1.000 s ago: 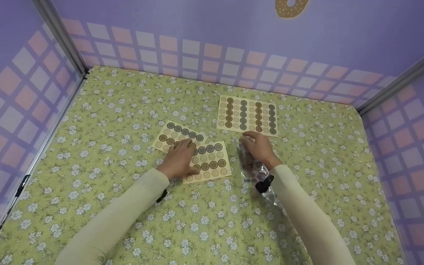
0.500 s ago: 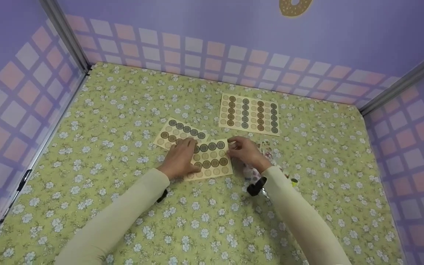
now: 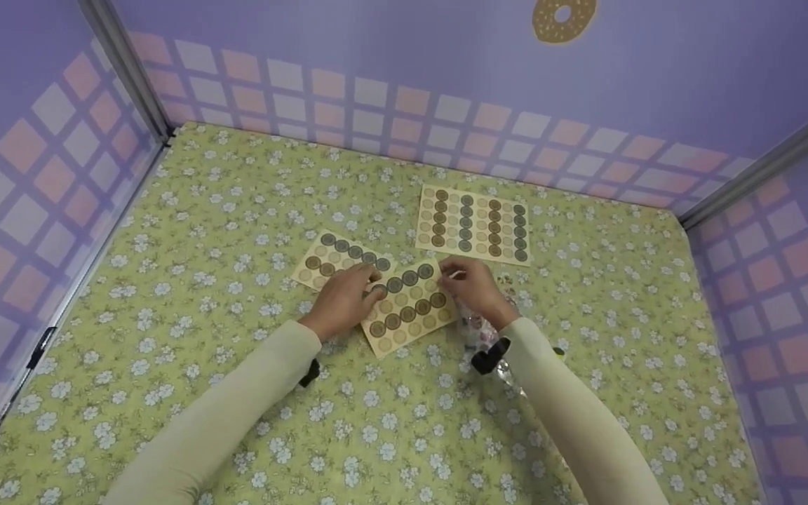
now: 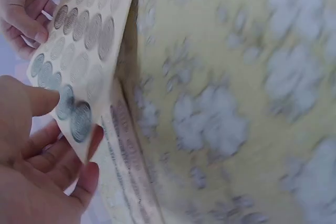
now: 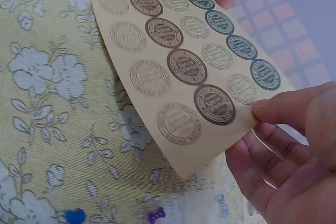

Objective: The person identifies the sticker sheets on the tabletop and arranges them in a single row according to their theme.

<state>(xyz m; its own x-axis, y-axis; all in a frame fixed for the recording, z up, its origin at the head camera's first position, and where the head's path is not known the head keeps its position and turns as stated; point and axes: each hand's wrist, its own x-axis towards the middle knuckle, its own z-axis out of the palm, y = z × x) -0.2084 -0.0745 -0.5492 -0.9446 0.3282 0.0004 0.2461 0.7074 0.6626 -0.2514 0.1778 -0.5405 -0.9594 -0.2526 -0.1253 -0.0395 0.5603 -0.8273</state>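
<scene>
A cream sheet of round stickers (image 3: 411,312), with dark and pale rows, is lifted off the cloth at a tilt. My left hand (image 3: 339,301) pinches its left end, thumb on top and fingers beneath, as the left wrist view shows. At the opposite end my right hand (image 3: 475,287) grips the sheet's edge between thumb and fingers. The right wrist view shows brown, green and pale seals on the sheet (image 5: 181,64). A second sticker sheet (image 3: 327,254) lies flat behind the left hand, partly covered by it.
A larger sticker sheet (image 3: 474,223) lies farther back. Clear plastic packaging (image 3: 481,335) with coloured bits lies under the right wrist, partly hidden. Flowered cloth (image 3: 236,231) covers the table, and purple walls (image 3: 404,56) stand behind and at both sides.
My right hand has left the plastic packaging, moved left and taken the sheet's right edge. The sheet has risen and turned, and my left hand has shifted from resting on it to pinching it.
</scene>
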